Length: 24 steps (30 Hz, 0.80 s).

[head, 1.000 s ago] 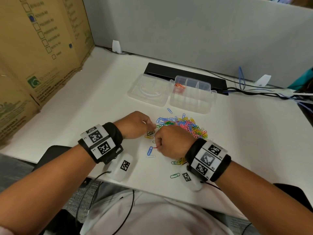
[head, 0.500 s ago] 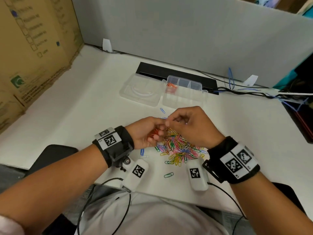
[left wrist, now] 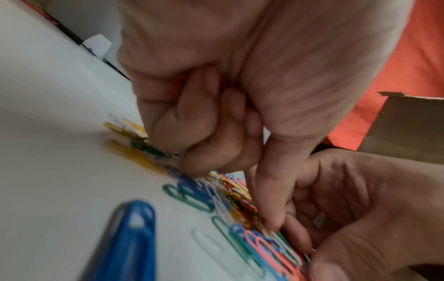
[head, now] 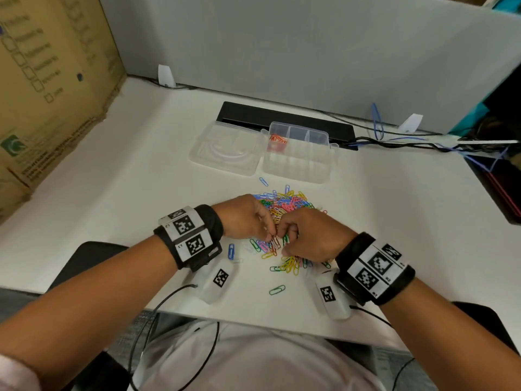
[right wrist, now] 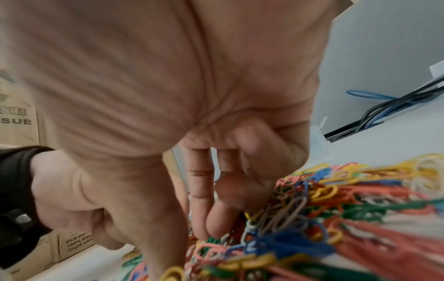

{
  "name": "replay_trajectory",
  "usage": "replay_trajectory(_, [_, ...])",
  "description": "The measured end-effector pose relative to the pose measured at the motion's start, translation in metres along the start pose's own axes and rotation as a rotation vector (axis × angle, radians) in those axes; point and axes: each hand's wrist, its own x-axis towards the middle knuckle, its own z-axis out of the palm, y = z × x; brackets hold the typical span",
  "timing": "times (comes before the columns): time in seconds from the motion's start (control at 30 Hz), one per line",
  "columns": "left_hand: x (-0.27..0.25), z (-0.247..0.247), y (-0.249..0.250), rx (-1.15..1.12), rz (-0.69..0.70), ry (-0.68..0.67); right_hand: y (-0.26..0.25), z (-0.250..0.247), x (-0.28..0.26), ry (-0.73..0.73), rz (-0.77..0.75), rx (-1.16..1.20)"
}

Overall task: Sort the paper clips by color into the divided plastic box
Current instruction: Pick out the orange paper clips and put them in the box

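A heap of coloured paper clips lies in the middle of the white table. Behind it stands the clear divided box, lid open to the left, with red clips in its far-left compartment. Both hands are down on the near side of the heap, fingertips almost touching. My left hand has its fingers curled with a trace of red inside the fist, thumb tip on the clips. My right hand is curled too, thumb and forefinger pinching at a clip in the heap.
A large cardboard box walls the left side. A black bar and cables run along the grey partition behind the box. A loose green clip and blue clip lie near the table's front edge.
My right hand has come down from above the heap and back toward me. My left hand has dropped to the table too, so both sets of fingertips now meet at the heap.
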Motion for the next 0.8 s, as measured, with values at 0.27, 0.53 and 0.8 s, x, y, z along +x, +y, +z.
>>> replay_trajectory(0.27, [0.002, 0.004, -0.004, 0.108, 0.049, 0.027, -0.002, -0.005, 0.000, 0.066, 0.011, -0.007])
replay_trajectory(0.53, [-0.007, -0.014, -0.008, 0.129, 0.020, 0.076, -0.007, 0.004, 0.004, 0.081, 0.058, -0.075])
replay_trajectory(0.8, [-0.011, -0.023, -0.005, 0.115, 0.058, 0.047, -0.007, 0.009, 0.005, 0.056, 0.040, -0.051])
